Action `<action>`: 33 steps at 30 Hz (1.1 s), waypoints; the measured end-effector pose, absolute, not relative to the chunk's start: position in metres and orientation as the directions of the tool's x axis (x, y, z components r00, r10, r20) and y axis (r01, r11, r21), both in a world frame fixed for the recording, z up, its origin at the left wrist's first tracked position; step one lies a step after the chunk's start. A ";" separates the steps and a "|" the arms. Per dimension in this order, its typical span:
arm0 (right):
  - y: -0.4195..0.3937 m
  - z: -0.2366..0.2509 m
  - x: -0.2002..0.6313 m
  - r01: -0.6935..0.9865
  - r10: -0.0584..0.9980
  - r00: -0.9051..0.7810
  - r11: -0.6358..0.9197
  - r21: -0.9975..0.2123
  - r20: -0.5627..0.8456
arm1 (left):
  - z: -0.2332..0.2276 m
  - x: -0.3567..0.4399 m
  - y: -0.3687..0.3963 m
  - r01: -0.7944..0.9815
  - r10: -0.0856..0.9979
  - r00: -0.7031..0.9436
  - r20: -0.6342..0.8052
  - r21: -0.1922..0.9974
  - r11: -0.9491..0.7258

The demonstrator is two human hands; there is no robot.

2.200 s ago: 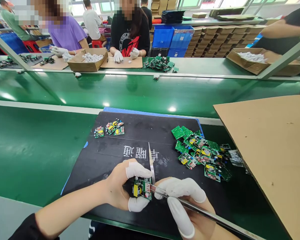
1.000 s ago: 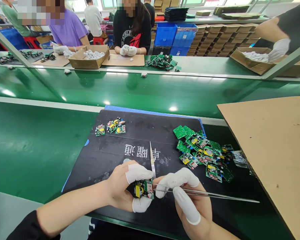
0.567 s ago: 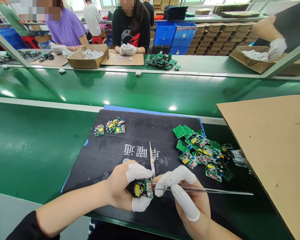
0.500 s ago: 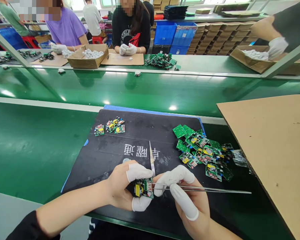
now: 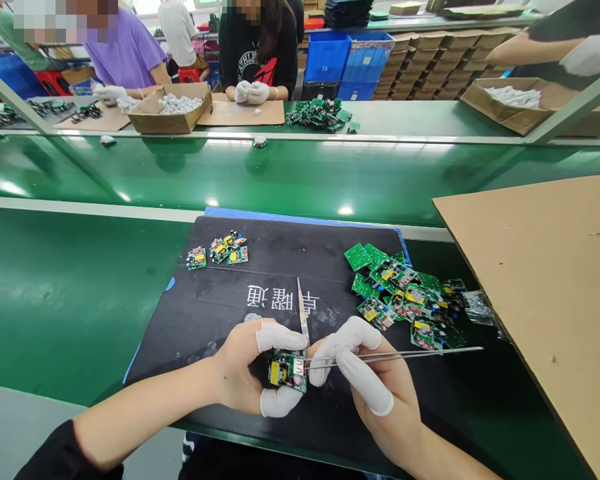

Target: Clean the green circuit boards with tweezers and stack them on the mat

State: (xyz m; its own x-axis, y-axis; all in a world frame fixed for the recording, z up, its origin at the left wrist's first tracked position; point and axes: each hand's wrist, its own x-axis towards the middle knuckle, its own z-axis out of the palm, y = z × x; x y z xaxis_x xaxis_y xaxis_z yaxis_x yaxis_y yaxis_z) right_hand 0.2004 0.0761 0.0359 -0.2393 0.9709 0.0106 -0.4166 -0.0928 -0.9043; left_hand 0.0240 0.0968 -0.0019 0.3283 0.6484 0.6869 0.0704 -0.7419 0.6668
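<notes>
The left hand, with white rubber cots on thumb and forefinger, pinches a small green circuit board with a yellow component between those two fingertips, holding it just above the near edge of the black rubber mat with white printed characters. The right hand, also wearing white fingertip cots, is closed around a pair of long thin steel tweezers; the tweezer tips touch the right edge of the held board, and the long shaft runs out to the right, nearly level. A second slim metal tool stands up from between the two hands, pointing away over the mat.

On the mat's right side lies a loose heap of green circuit boards, some spilling off the mat toward a large flat sheet of brown cardboard. Near the mat's far left corner sits a small cluster of four similar boards. The mat rests on the green desk, beyond which runs a glossy green conveyor belt. Across the belt, other people in white gloves sit beside an open cardboard box of small white parts.
</notes>
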 end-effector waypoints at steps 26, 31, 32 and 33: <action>0.072 0.017 0.211 -0.075 0.745 -0.346 0.583 -0.809 0.570 | 0.003 0.023 0.096 0.081 0.647 0.346 0.679 0.666 -0.742; 0.075 0.018 0.207 -0.204 0.765 -0.288 0.539 -0.817 0.576 | 0.000 0.020 0.092 -0.043 0.732 0.377 0.568 0.800 -0.598; 0.075 0.018 0.205 -0.250 0.796 -0.262 0.490 -0.835 0.546 | -0.001 0.020 0.091 -0.087 0.744 0.392 0.540 0.827 -0.555; 0.075 0.019 0.203 -0.298 0.832 -0.241 0.427 -0.854 0.500 | -0.001 0.019 0.090 -0.131 0.753 0.412 0.513 0.851 -0.508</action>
